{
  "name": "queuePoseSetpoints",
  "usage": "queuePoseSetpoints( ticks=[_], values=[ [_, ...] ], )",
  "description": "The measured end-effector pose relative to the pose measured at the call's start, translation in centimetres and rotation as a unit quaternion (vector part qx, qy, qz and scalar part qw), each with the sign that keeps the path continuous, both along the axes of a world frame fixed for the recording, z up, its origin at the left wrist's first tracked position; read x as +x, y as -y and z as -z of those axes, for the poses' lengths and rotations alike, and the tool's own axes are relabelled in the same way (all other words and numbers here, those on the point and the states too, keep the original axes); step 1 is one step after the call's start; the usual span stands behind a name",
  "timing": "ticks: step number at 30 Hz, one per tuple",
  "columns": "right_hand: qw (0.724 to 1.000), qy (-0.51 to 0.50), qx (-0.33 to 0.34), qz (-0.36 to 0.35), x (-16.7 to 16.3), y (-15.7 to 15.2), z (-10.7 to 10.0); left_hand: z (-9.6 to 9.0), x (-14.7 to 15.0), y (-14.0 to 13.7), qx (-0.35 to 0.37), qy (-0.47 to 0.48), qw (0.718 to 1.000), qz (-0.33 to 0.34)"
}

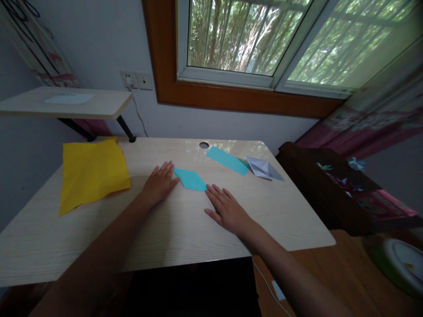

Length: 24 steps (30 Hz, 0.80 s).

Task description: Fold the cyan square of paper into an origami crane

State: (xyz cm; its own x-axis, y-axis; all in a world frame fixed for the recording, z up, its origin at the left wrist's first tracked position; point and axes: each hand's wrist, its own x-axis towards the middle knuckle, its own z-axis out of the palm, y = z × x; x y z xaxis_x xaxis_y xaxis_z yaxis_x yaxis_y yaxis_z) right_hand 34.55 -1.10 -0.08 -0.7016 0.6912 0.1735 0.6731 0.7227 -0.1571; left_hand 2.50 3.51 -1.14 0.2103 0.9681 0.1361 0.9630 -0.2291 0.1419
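Observation:
A folded piece of light-blue paper (191,179) lies flat on the pale wooden table (185,233), its two ends tapered. At its left end rests my left hand (161,182), palm down with the fingers stretched out and the thumb touching the paper. My right hand (227,209) lies flat by the right end, its fingertips at the paper's corner and the thumb apart. Neither hand grips anything. Farther back to the right is a light-blue paper strip (227,160), and beside it sits a folded white paper shape (263,168).
A yellow sheet (94,174) lies on the table's left side. Above it stands a raised shelf (109,103) on black legs, with a white paper (69,98) on top. A round cable hole (204,145) is near the back edge. Dark brown furniture (317,185) stands at the right.

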Motion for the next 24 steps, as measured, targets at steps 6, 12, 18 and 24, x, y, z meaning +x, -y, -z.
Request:
queuePoseSetpoints(
  ticks=[6, 12, 18, 24],
  values=[
    [0.999, -0.04, -0.005, 0.014, -0.6, -0.6, -0.6, 0.3, -1.2, -1.2, 0.023, 0.01, 1.0, -0.009],
    [0.994, -0.1, 0.015, 0.031, -3.8, -2.9, -1.1, 0.5, -1.9, -1.9, 0.051, 0.043, 0.998, 0.003],
    [0.996, -0.077, 0.034, 0.021, -7.7, -5.9, -0.3, 1.1, -3.1, -2.8, 0.09, 0.158, 0.983, -0.028],
    [0.993, -0.1, 0.046, 0.045, -9.9, -8.4, -0.1, 0.9, -4.4, -4.0, 0.136, 0.254, 0.955, -0.074]
  ],
)
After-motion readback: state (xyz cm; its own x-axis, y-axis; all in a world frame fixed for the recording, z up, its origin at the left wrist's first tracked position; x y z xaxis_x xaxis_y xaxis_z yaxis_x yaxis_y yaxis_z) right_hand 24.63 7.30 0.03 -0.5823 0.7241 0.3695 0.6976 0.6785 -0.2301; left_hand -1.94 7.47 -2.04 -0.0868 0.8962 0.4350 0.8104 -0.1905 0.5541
